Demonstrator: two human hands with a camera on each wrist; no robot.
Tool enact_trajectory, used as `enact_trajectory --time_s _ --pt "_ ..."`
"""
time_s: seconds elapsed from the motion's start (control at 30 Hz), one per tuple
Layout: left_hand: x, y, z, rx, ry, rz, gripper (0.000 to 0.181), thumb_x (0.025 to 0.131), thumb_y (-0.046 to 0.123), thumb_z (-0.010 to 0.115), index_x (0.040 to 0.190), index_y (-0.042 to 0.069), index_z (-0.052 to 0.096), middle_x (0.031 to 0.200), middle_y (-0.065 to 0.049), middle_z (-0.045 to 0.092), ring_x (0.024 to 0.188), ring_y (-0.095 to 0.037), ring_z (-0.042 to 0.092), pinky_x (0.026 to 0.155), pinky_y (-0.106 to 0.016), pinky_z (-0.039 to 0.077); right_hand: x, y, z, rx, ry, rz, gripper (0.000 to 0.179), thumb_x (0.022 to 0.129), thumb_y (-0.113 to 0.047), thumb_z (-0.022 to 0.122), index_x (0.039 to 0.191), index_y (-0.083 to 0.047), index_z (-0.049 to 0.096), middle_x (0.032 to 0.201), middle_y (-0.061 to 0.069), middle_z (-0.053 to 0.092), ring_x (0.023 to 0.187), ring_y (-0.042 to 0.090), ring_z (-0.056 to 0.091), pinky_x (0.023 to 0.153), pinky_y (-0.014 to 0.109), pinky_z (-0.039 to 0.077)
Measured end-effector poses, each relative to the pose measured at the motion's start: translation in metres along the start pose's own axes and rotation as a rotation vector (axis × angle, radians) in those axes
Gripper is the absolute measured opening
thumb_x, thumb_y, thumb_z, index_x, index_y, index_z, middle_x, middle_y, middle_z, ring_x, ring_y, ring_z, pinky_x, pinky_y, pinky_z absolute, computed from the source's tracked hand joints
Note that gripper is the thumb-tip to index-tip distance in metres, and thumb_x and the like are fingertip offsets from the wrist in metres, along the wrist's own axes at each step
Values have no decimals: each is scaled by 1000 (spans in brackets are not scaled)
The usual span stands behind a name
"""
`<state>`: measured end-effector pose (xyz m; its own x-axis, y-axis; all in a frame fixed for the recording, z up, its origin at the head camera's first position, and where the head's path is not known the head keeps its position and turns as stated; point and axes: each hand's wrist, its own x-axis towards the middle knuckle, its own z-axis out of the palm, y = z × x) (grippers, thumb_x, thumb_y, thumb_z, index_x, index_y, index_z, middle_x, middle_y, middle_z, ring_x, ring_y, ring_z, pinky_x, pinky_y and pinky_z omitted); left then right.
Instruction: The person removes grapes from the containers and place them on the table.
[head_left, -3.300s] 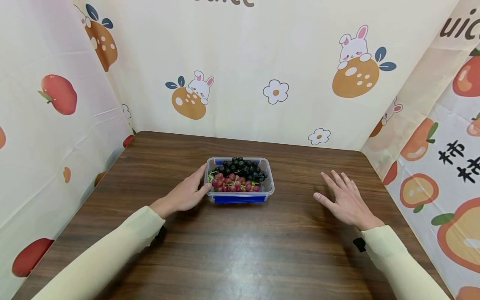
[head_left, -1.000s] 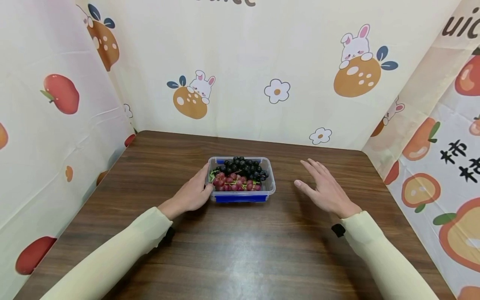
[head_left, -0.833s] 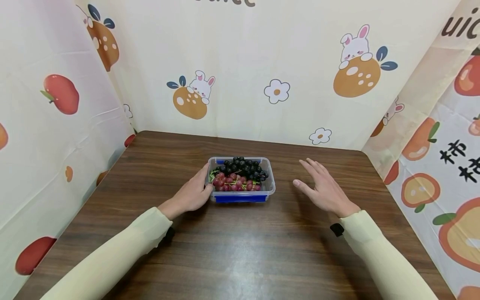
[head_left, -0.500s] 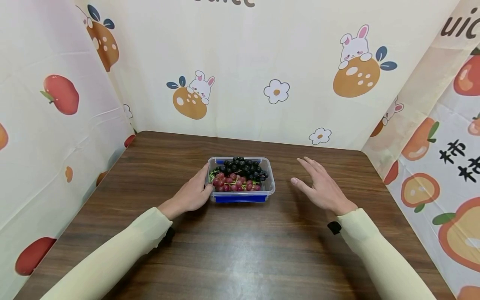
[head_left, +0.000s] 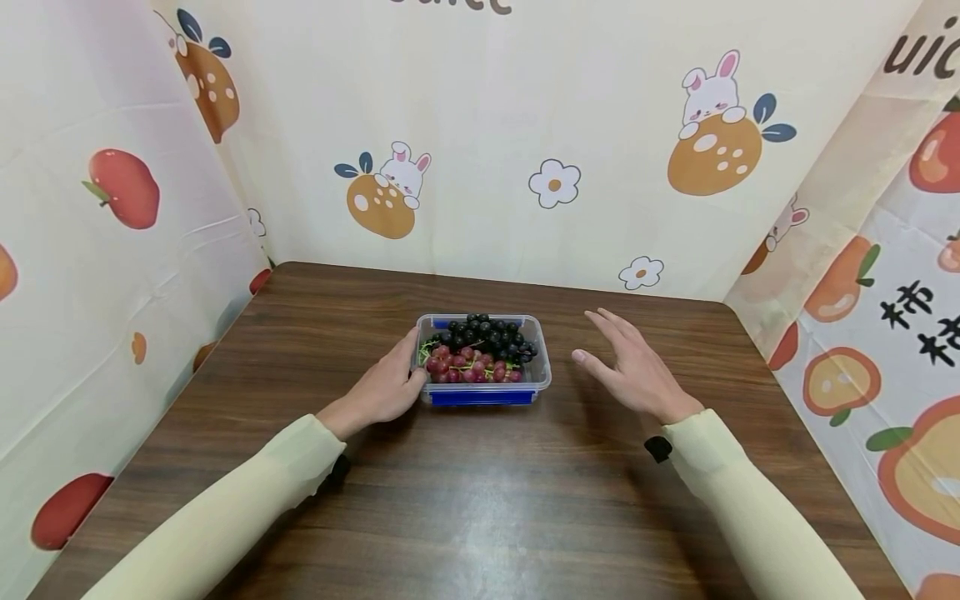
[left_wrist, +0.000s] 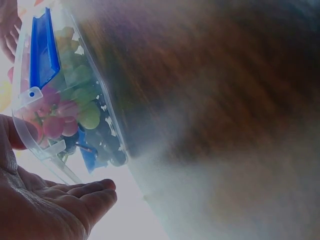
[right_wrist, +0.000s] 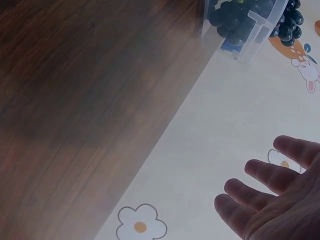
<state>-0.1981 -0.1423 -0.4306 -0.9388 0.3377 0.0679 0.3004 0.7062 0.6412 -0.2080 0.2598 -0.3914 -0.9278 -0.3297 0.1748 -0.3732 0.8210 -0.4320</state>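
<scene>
A clear plastic food container (head_left: 545, 367) with blue clips stands on the dark wooden table (head_left: 480, 500). Black grapes (head_left: 491, 335) fill its back half, and a bunch of red grapes (head_left: 468, 367) lies in front. My left hand (head_left: 382, 385) rests against the container's left side, its thumb at the front-left corner; in the left wrist view its fingers (left_wrist: 90, 197) are extended beside the wall. To the container's right, apart from it, my right hand (head_left: 637, 371) hovers with fingers spread and nothing in it. Green grapes (left_wrist: 82, 102) show through the wall in the left wrist view.
A pale curtain (head_left: 480, 108) printed with fruit, rabbits and flowers hangs behind the table and along both sides. Bare tabletop lies in front of the container and between it and my right hand.
My right hand has moved left, nearer the container, from farther right on the table. The left hand stays at the container's left side, its thumb slightly lower. The container keeps its place.
</scene>
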Motion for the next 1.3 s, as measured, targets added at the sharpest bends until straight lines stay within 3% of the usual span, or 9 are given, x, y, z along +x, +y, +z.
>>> enact_trajectory --time_s 0.5,1.3 --pt "-1 0 0 -8 -17 -9 77 102 23 43 165 5 2 170 -17 14 153 -34 22 121 -53 25 10 -9 3 11 10 -26 80 97 -65 54 163 -28 28 169 2 23 155 30 20 116 64 27" --pt "0 1 0 -11 -6 0 78 100 21 44 165 4 4 169 -18 17 152 -35 25 120 -53 27 25 -27 7 19 -14 -41 81 95 -67 56 163 -32 29 167 -1 29 153 29 25 116 61 28"
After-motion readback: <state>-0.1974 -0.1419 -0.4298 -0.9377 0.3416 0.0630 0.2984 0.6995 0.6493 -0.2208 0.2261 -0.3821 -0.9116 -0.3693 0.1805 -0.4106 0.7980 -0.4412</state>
